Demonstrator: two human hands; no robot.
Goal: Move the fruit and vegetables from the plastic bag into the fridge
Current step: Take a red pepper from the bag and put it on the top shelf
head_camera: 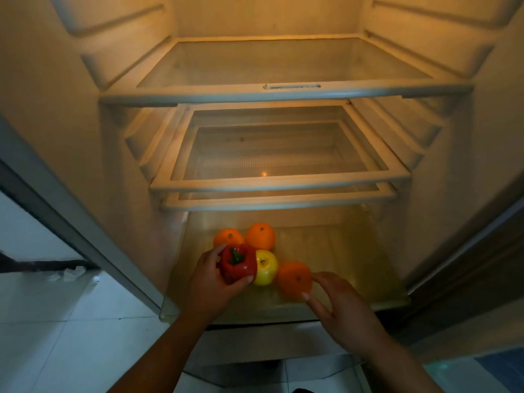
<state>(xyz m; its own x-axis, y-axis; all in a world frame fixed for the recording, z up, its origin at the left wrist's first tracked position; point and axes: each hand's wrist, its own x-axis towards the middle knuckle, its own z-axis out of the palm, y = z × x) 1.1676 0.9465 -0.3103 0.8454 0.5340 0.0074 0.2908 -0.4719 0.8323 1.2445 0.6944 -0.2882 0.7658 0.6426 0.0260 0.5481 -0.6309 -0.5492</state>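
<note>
Red pepper (236,265) held low in the fridge (85,137) bottom bin (340,251)
The left hand (209,282) grasps the pepper beside a yellow apple (266,268). The right hand (343,307) has its fingers (323,277) released and spread, tips touching the front orange (295,279).

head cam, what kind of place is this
An open fridge seen from the front, probably in a home kitchen. Glass shelves run across it, oranges, a yellow apple and a red pepper are in the bottom bin, and pale floor tiles show at lower left.
</note>
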